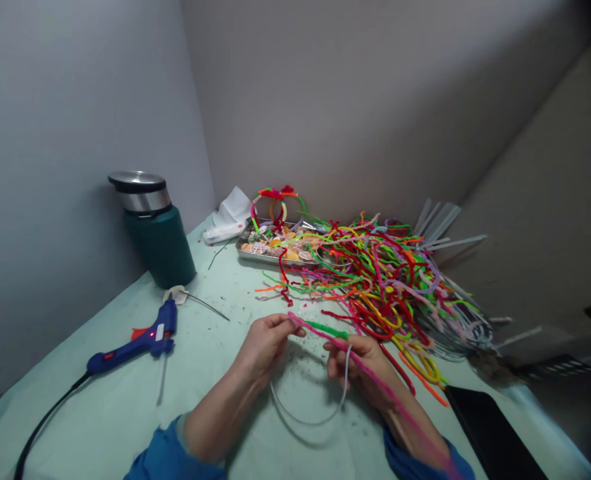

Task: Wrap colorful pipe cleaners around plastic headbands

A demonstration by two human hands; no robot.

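Observation:
Between my hands is a thin grey wire hoop [320,423], its lower curve hanging toward me. A green fuzzy pipe cleaner [325,328] covers the top stretch of the hoop. My left hand [268,343] pinches the left end of that stretch together with the tip of a pink pipe cleaner [382,385]. The pink one runs along the green part, past my right hand and down over the right forearm. My right hand [358,360] has its fingers closed around the hoop at the right end of the green part.
Left are a blue glue gun [150,339] with a cord and a teal bottle [159,243]. Behind my hands lie a metal tray [260,258] of small pieces, decorated hoops [275,195] and white tissue [230,217]. A tangled pipe cleaner heap [385,280] and black flat object [492,433] lie right.

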